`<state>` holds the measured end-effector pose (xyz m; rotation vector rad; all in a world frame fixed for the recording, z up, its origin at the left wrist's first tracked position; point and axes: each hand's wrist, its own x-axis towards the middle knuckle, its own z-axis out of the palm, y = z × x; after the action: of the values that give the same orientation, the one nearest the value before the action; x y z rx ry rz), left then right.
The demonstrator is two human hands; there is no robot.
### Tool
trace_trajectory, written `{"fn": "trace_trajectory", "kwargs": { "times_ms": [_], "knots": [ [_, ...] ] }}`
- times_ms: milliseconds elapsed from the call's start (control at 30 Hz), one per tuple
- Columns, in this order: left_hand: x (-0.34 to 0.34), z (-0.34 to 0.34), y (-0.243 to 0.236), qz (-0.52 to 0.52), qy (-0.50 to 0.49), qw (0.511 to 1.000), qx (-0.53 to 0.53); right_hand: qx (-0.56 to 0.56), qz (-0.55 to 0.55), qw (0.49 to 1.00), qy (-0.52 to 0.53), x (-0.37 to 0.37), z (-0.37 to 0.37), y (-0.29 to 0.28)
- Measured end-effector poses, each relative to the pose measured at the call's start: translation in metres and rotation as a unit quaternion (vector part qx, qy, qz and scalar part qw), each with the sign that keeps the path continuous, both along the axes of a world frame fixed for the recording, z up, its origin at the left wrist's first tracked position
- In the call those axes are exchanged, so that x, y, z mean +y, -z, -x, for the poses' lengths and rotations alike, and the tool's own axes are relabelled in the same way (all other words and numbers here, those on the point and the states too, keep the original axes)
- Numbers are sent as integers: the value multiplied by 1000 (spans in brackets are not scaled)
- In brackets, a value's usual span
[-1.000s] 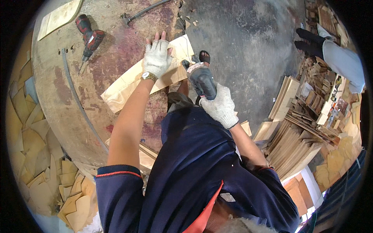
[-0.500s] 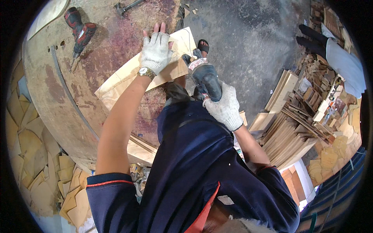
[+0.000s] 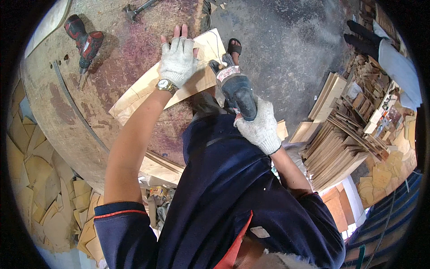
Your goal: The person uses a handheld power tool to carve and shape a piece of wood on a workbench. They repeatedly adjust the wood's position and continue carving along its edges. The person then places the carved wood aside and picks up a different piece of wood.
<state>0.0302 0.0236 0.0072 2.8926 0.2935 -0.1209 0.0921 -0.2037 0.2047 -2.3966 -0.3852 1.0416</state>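
My left hand [image 3: 178, 60], in a white fingerless glove, lies flat on a pale wooden board [image 3: 139, 96], its fingers stretched out. A curved pencil line runs near the board's far right corner. In my right hand [image 3: 260, 127], gloved too, is a dark jigsaw [image 3: 239, 92] gripped by its body. The jigsaw's front end is at the board's right edge, close to that line; its blade is hidden. Under the board is a worn, stained workbench [image 3: 53, 116], and the board's right end sticks out past the bench edge.
A red and black cordless drill [image 3: 89, 47] lies at the far left of the bench, with a hammer [image 3: 139, 10] at the back. A long thin metal strip [image 3: 74, 98] curves along the left. Stacked wood strips [image 3: 333, 150] stand at right; flat offcuts [image 3: 42, 172] cover the lower left.
The view has shifted slightly, so the drill and hammer appear farther left and higher. My left hand stays on the board; the jigsaw has barely moved along the board's edge.
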Motion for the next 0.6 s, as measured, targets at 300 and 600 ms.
{"fn": "trace_trajectory", "kwargs": {
  "times_ms": [300,600],
  "knots": [
    [0,1,-1,6,-1,1000,6,33,4,999,1,0,-3,1],
    [0,-1,2,-1,2,1000,27,46,5,999,-5,-6,-2,9]
  ]
}}
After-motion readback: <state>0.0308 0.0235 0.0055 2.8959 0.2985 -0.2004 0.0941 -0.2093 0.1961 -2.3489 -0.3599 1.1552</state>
